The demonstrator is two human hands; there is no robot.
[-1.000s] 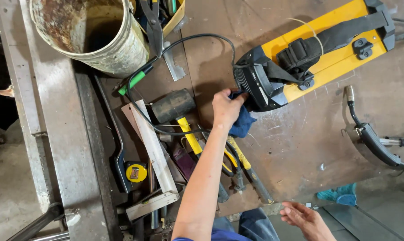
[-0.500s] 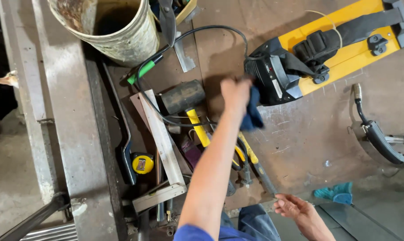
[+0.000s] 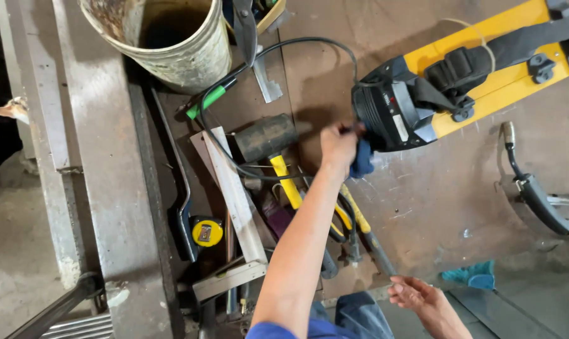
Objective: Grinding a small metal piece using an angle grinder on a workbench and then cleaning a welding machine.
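Fingers of the left hand (image 3: 338, 141) clamp a blue rag (image 3: 362, 160) against the welder (image 3: 460, 78) just right; right hand (image 3: 416, 295) lies open, well apart.

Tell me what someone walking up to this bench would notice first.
Probably the yellow and black machine lying at the upper right of the brown benchtop, with the left hand pressing a blue cloth against its black end. Next, the rusty bucket at the top left and the jumble of tools below it: a black mallet with a yellow handle and a yellow tape measure. The right hand rests open at the bench's near edge.
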